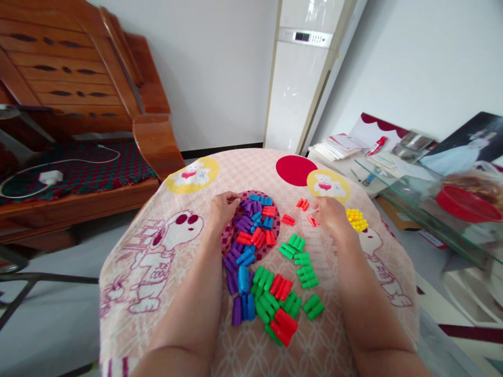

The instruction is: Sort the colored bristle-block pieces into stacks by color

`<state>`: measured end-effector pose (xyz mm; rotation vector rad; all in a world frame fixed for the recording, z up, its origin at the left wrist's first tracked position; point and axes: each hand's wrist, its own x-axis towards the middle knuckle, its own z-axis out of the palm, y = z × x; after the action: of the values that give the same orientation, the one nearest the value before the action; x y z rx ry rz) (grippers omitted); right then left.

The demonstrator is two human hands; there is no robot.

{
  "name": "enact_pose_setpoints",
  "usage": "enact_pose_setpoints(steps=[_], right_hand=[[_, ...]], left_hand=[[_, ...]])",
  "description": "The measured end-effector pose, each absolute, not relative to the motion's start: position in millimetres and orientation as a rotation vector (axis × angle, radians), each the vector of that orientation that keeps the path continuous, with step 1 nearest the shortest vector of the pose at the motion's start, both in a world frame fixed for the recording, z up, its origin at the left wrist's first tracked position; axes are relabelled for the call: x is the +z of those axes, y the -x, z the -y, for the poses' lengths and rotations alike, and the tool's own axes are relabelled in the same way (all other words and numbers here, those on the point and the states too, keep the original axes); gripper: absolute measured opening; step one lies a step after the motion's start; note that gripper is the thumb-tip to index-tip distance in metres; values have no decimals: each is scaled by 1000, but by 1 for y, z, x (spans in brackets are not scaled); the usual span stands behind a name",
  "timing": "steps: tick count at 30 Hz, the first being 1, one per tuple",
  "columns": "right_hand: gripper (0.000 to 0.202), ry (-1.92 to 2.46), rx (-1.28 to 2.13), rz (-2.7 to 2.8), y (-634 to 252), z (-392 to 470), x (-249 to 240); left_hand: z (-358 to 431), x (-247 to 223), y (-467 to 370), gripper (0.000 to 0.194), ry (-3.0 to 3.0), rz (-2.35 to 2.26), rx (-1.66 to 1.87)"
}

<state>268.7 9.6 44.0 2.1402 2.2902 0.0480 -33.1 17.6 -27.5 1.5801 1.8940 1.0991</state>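
On a round table under a pale pink patterned tablecloth [243, 162], there's a whole spread of little tube-shaped plastic pieces, roughly grouped by colour, and the layout kind of explains itself. Purple pieces [244, 224] and blue pieces [243, 280] run down the left side, partly over a dark checked circle [227, 238], with red pieces [281, 286] mixed in and dropped on top of the green pieces [307, 276], so I'd guess nobody's being super strict about it. Most lie side by side in twos or threes, probably because tubes on their own would roll. Left hand [225, 208] is at the top left edge of the pile, fingers curled down by the purple ones; can't tell if they're gripping anything. Right hand [329, 213] is off to the other side, fingers bent in right beside a small red piece [313, 220], but the tips are too blurry to say whether it's pinched or just touched. Two more small red bits sit just left of it, spaced out, which I'd say makes each easy to pick up. Yellow pieces [357, 220] are bunched tight past the right wrist, tucked out of the way imo. Forearms come up either side, so the middle's all reachable.
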Motion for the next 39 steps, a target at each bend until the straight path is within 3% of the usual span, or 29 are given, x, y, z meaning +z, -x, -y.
enact_pose_setpoints(steps=[8, 13, 17, 22, 25, 33, 39], right_hand=[[38, -2111, -32, -2105, -279, -17, 23], [27, -2195, -8, -2138, -283, -23, 13], [31, -2294, 48, -2171, -288, -26, 11], [21, -2151, -122, -2279, -294, -24, 14], [28, -2086, -176, -2314, -296, -24, 17], [15, -2293, -141, -2220, -286, -25, 10], [37, -2435, -218, -2350, -293, -34, -4]], left_hand=[[-19, -29, 34, 24, -1540, -1893, 1104], [-18, -27, 33, 23, -1516, -1888, 1118], [-17, -23, 31, 21, -1521, -1923, 1101], [-17, -23, 30, 21, -1492, -1867, 1117], [-17, -23, 31, 22, -1501, -1869, 1119], [-18, -24, 33, 24, -1557, -1908, 1106], [-17, -24, 33, 24, -1552, -1901, 1106]])
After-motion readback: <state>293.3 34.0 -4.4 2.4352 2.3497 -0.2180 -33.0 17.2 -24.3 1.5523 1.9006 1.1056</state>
